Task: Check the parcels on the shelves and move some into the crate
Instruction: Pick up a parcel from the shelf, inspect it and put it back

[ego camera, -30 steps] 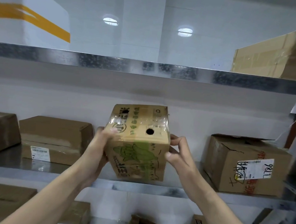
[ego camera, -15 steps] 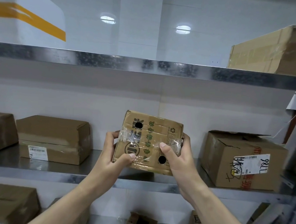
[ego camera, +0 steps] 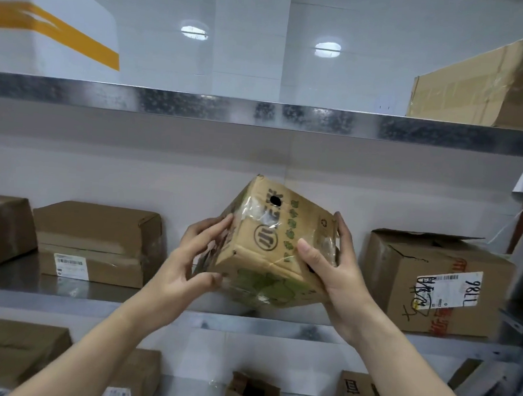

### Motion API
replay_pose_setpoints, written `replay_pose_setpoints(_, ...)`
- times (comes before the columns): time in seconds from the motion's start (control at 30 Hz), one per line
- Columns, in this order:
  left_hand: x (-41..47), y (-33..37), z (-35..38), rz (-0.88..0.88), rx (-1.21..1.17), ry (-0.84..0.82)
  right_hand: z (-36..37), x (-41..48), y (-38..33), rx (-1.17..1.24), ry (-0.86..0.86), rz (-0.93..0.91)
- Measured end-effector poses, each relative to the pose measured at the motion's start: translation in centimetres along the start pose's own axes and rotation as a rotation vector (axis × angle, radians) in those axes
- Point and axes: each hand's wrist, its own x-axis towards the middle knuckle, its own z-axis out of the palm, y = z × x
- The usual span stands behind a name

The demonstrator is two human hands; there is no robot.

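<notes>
Head view: left hand [ego camera: 194, 262], right hand [ego camera: 333, 272] grip tilted parcel [ego camera: 271, 243]; flat box [ego camera: 97, 234], scribbled box [ego camera: 417, 272] flank it.

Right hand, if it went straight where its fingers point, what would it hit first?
Gripping the printed box, the right hand points up and away; probably the back wall comes first, depth unclear.
</notes>
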Motion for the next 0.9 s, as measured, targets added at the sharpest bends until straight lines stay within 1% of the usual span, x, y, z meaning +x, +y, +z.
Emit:
replay_pose_setpoints(0.07, 0.4, -0.5, -0.6, 0.041, 0.101, 0.079, -0.4, 0.0, 0.3, 0.072, 0.0, 0.049)
replay_pose_setpoints(0.1, 0.6, -0.6, -0.7, 0.003, 0.145, 0.164, -0.7, 0.0, 0.7, 0.109, -0.001, 0.068)
replay_pose_setpoints(0.17, 0.7, -1.1, -0.7, -0.177, 0.195, 0.326, -1.4, 0.4, 1.7, 0.207, 0.017, 0.112)
replay_pose_setpoints(0.2, 0.6, -1.4, -0.7, -0.276, 0.166, 0.353, -1.8, 0.5, 2.1, 0.267, 0.026, 0.146)
replay_pose_setpoints(0.23, 0.5, -1.7, -0.7, -0.349, 0.103, 0.345, -1.8, 0.7, 2.2, 0.31, 0.025, 0.186)
replay_pose_setpoints(0.3, 0.5, -2.4, -0.6, -0.407, -0.072, 0.291, -1.7, 1.1, 2.5, 0.327, 0.037, 0.258)
replay_pose_setpoints(0.33, 0.5, -2.6, -0.3, -0.412, -0.155, 0.275, -1.7, 1.3, 2.6, 0.303, 0.059, 0.28)
replay_pose_setpoints(0.4, 0.7, -2.5, 0.1, -0.397, -0.246, 0.303, -1.8, 1.9, 3.1, 0.198, 0.088, 0.293)
replay_pose_setpoints(0.47, 0.8, -2.7, 0.0, -0.368, -0.253, 0.334, -2.0, 2.4, 3.5, 0.011, 0.125, 0.272)
replay_pose_setpoints(0.53, 0.9, -2.6, -0.3, -0.34, -0.227, 0.336, -2.4, 2.8, 3.8, -0.159, 0.205, 0.223)
replay_pose_setpoints(0.6, 0.9, -2.6, -0.6, -0.31, -0.215, 0.328, -2.6, 2.8, 3.6, -0.281, 0.228, 0.194)
replay_pose_setpoints(0.7, 0.9, -3.1, -1.0, -0.278, -0.223, 0.323, -2.6, 3.0, 3.3, -0.373, 0.231, 0.2)
replay_pose_setpoints(0.8, 1.2, -3.7, -1.4, -0.301, -0.264, 0.321, -2.8, 3.1, 3.0, -0.409, 0.25, 0.226)
replay_pose_setpoints(0.9, 2.0, -4.2, -1.9, -0.366, -0.336, 0.359, -3.0, 3.2, 2.6, -0.352, 0.23, 0.241)
